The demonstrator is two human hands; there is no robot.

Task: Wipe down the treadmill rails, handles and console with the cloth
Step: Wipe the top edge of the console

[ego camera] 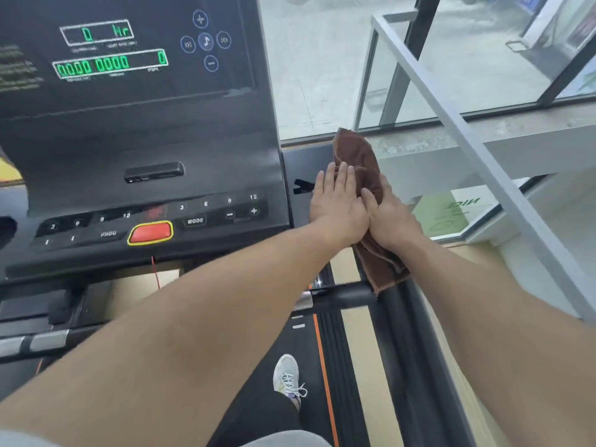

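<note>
The cloth [361, 162] is brown, soft and matt, with a napped, suede-like face and stitched edges, folded in layers. The console [200, 150] looks like dark plastic: its upper screen panel is smooth and glossy, its lower body a duller satin grey. The stop button [150, 232] is shiny red plastic. The rail [406, 333] is matt black, faintly ribbed. The crossbar [342, 296] is smooth black with a brushed metal sleeve. The glass partition [429, 91] sits in a matt grey metal frame.
</note>
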